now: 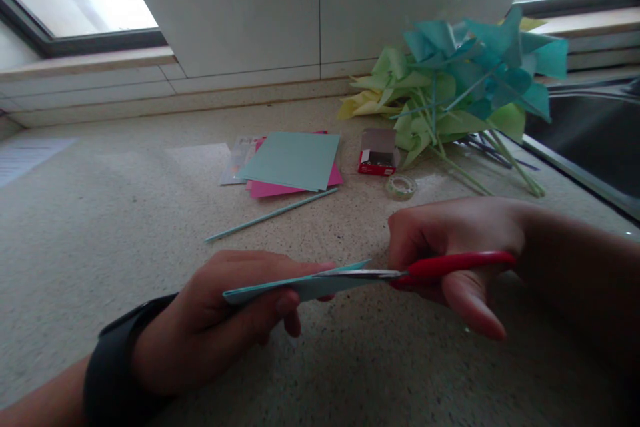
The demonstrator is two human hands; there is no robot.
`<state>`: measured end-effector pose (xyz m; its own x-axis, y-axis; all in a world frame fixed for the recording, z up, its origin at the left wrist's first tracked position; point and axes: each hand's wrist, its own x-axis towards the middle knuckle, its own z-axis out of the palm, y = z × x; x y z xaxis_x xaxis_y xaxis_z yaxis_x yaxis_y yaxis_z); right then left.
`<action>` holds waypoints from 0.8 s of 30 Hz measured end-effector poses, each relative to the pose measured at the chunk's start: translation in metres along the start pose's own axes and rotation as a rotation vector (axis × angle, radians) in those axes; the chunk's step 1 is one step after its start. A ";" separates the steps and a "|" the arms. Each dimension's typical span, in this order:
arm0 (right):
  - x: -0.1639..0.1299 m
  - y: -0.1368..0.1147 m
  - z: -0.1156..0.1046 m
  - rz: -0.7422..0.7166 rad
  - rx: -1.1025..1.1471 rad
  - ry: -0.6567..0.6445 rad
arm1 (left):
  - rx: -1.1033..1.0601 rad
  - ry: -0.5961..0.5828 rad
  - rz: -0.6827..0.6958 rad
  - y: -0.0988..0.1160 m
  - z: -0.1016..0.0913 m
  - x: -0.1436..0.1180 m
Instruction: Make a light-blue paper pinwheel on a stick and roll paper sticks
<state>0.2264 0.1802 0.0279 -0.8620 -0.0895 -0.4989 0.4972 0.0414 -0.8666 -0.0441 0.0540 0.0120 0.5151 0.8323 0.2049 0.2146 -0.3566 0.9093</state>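
My left hand (220, 320) pinches a light blue sheet of paper (310, 287), held almost flat and seen edge-on just above the speckled counter. A black watch band sits on that wrist. My right hand (450, 260) grips red-handled scissors (450, 265) whose silver blades (360, 273) lie into the right edge of the sheet. The two hands are close together at the front middle of the counter.
Further back lie a stack of blue and pink paper sheets (293, 161), a blue straw (273, 215), a small red box (379, 153) and a roll of clear tape (401, 187). A heap of teal, green and yellow paper pinwheels (460, 80) fills the back right, beside a dark sink (595, 140).
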 end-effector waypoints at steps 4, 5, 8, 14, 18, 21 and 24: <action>0.002 -0.002 0.000 0.028 0.040 -0.002 | 0.010 0.003 -0.008 -0.001 0.000 0.000; 0.002 -0.003 0.001 0.050 0.049 -0.002 | 0.017 0.002 -0.011 -0.001 0.000 -0.001; 0.003 -0.008 0.002 0.102 0.081 0.000 | 0.015 0.000 -0.002 -0.002 0.000 -0.002; 0.001 -0.008 0.001 0.086 0.009 0.027 | 0.019 -0.007 0.037 -0.001 0.000 0.000; -0.001 -0.011 0.000 0.090 -0.048 0.006 | 0.029 -0.025 0.065 -0.004 -0.001 0.000; -0.001 -0.015 0.002 0.126 -0.062 0.004 | 0.061 -0.040 0.093 -0.004 0.000 0.001; 0.001 -0.018 0.005 0.151 -0.035 -0.005 | 0.101 -0.058 0.111 -0.001 0.000 0.003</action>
<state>0.2173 0.1749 0.0427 -0.7769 -0.0849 -0.6238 0.6176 0.0898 -0.7814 -0.0427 0.0568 0.0118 0.5868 0.7606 0.2778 0.2346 -0.4880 0.8407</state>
